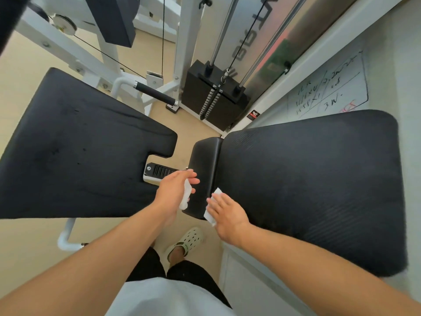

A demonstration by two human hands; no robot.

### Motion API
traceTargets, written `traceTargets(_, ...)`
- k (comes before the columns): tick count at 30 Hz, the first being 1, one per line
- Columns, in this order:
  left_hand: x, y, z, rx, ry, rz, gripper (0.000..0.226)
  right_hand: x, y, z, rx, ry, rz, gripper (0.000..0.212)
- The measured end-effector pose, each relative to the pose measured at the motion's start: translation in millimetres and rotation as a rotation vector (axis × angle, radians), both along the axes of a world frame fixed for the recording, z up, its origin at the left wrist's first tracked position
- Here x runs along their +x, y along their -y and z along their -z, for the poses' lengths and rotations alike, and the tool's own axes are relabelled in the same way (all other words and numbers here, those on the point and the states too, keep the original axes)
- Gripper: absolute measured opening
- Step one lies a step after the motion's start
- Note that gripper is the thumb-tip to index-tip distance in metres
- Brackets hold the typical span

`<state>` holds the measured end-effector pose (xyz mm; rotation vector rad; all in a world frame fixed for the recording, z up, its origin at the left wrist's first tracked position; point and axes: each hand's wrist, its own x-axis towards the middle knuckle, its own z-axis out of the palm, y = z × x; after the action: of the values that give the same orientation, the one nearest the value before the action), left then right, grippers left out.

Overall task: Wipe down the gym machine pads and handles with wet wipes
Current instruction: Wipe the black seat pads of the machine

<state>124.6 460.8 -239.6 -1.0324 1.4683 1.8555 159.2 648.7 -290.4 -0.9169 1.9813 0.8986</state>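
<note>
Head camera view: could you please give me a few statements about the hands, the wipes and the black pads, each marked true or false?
1. The left hand holds a white wet wipe against the side of the small black vinyl pad. True.
2. The right hand is empty. False: it presses a second white wipe flat on the pad's edge.
3. The large notched black seat pad lies left of the small pad. True.
4. A hand grips the black foam-covered handle. False: no hand touches it.
5. The black weight stack stands beyond the pads. True.
</note>
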Motion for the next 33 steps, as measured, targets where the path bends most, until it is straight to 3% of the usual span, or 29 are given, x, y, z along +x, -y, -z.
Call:
traceTargets(3,-4,-6,-8,0.014,-0.047,0.044,0.015,9,-16,-22,0.029,0.028,-0.059,0.064)
traceTargets(5,-5,-9,-14,0.001,-0.086,0.090,0.012,-22,-23,-33,0.036,-0.086,-0.048,0.067)
traceTargets(8,-7,-9,-19,-0.014,-0.113,0.121,0.009,-110,-29,-44,0.035,-0.366,0.101,0.075)
traceTargets(12,-4,0,-12,-0.055,-0.104,0.147,0.010,-181,-24,-28,0.012,-0.397,0.346,0.070)
traceTargets(17,5,8,-3,-0.072,-0.069,0.158,0.010,-110,8,16,-0.024,-0.275,0.174,0.069)
traceTargets(21,7,0,-12,-0.042,-0.092,0.185,0.012,-26,8,6,-0.030,-0.133,0.080,0.063)
traceTargets(24,1,-17,-23,0.002,-0.121,0.207,0.012,-2,-10,-18,-0.037,-0.143,0.084,0.062)
traceTargets(27,-6,-42,-36,0.024,-0.159,0.240,0.007,-19,-35,-67,-0.007,-0.301,0.177,0.066)
traceTargets(33,-12,-90,-60,0.037,-0.231,0.328,0.011,-70,-91,-180,-0.041,-0.759,0.614,0.075)
